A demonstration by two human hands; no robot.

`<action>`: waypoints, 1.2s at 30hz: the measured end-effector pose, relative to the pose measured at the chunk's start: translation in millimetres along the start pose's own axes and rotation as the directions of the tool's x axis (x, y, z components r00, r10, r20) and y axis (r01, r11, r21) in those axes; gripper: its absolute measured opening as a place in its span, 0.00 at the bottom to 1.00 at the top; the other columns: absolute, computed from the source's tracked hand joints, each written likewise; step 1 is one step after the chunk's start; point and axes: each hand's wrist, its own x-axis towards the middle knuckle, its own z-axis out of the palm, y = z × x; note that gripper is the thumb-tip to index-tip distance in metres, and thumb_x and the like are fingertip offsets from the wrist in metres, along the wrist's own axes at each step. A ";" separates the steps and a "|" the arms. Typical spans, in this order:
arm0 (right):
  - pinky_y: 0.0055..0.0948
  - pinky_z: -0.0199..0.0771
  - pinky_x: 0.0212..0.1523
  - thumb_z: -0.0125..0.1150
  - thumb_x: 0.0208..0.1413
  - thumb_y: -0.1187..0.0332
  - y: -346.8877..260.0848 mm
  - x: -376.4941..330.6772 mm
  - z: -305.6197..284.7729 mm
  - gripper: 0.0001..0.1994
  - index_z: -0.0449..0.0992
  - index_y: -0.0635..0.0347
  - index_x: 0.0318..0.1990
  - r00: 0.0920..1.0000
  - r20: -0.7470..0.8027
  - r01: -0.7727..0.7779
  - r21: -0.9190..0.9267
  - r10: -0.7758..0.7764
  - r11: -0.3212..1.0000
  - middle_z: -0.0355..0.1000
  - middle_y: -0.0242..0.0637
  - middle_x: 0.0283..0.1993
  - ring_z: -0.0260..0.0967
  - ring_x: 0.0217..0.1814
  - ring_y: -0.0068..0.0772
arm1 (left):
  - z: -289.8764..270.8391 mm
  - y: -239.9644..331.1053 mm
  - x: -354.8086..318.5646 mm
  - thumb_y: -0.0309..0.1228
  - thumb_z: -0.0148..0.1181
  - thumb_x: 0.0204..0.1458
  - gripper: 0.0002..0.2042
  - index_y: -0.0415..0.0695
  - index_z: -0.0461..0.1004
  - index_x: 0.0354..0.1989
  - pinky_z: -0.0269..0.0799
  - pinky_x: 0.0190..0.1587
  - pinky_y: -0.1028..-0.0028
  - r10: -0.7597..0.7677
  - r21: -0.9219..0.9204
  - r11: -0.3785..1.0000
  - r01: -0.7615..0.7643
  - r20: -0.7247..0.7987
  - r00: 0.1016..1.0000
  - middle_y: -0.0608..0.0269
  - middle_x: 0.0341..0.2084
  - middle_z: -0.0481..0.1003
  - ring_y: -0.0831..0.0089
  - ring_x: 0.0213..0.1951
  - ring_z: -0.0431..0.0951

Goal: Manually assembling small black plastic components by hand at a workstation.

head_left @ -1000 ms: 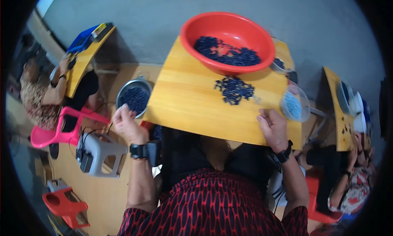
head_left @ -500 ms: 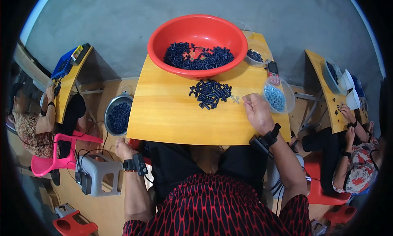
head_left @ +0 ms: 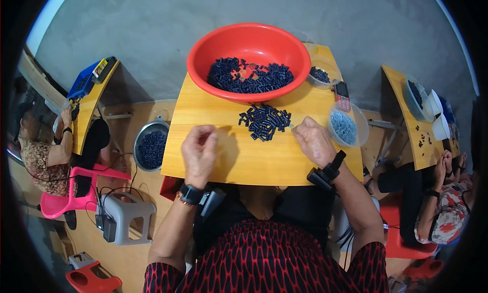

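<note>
My left hand is above the table's left part, fingers loosely bent, thumb and forefinger apart with nothing visible between them. Right of the pile, my right hand is closed, its fingertips drawn together over a few tiny light pieces; what it pinches is too small to make out. Between the hands lies a pile of short dark blue tubular pieces on the yellow wooden table. Behind the pile, a large red basin holds many more of them. A clear tub of small pale blue-grey pieces stands beside my right hand.
Farther right are a clear tub with dark pieces and a red keypad phone. A metal bowl of dark pieces stands left of the table. People work at side tables: one by a pink chair, another at right.
My left hand has risen from beside the metal bowl to above the table. My right hand has shifted slightly left, closer to the pile and over the tiny light pieces.
</note>
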 end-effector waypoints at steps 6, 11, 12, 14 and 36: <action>0.46 0.71 0.35 0.59 0.54 0.75 0.3 -1.2 -1.1 0.04 0.76 0.65 0.28 0.998 0.059 0.016 -0.078 -0.012 0.997 0.67 0.47 0.31 0.70 0.35 0.51 | 42.1 4.7 20.5 0.24 0.63 0.50 0.07 0.37 0.79 0.37 0.75 0.41 0.67 -0.099 0.310 0.949 0.050 0.142 0.985 0.51 0.33 0.80 0.60 0.34 0.80; 0.46 0.71 0.38 0.58 0.56 0.75 -25.7 -8.4 -4.3 0.02 0.73 0.63 0.36 0.992 -0.016 0.122 0.006 -0.122 0.993 0.68 0.47 0.34 0.70 0.37 0.55 | 55.4 -12.7 26.2 0.28 0.66 0.48 0.07 0.42 0.80 0.35 0.68 0.47 0.57 0.054 0.570 0.815 -0.102 0.101 0.993 0.55 0.31 0.78 0.54 0.40 0.75; 0.46 0.71 0.38 0.58 0.56 0.75 -29.4 -14.4 -3.6 0.02 0.73 0.63 0.36 0.993 -0.016 0.120 0.003 -0.120 0.993 0.68 0.47 0.34 0.70 0.37 0.55 | 57.9 -12.0 26.4 0.28 0.66 0.47 0.07 0.43 0.80 0.36 0.67 0.48 0.58 0.068 0.600 0.792 -0.112 0.095 0.993 0.56 0.32 0.79 0.54 0.40 0.75; 0.46 0.71 0.39 0.58 0.57 0.75 -35.0 -27.5 1.0 0.03 0.71 0.64 0.36 0.995 0.057 0.071 0.193 -0.084 0.979 0.68 0.47 0.36 0.71 0.39 0.56 | 62.1 -12.9 25.4 0.27 0.66 0.47 0.08 0.44 0.79 0.36 0.66 0.48 0.58 0.081 0.602 0.790 -0.113 0.080 0.993 0.56 0.32 0.78 0.55 0.40 0.75; 0.37 0.73 0.34 0.59 0.54 0.80 -46.0 -51.8 18.4 0.06 0.75 0.69 0.40 0.994 -0.037 -0.079 0.457 0.108 0.886 0.73 0.47 0.32 0.73 0.33 0.48 | 63.2 6.3 -5.6 0.22 0.62 0.44 0.07 0.46 0.77 0.33 0.60 0.42 0.62 0.211 0.496 0.791 -0.358 0.327 0.921 0.59 0.29 0.73 0.59 0.36 0.71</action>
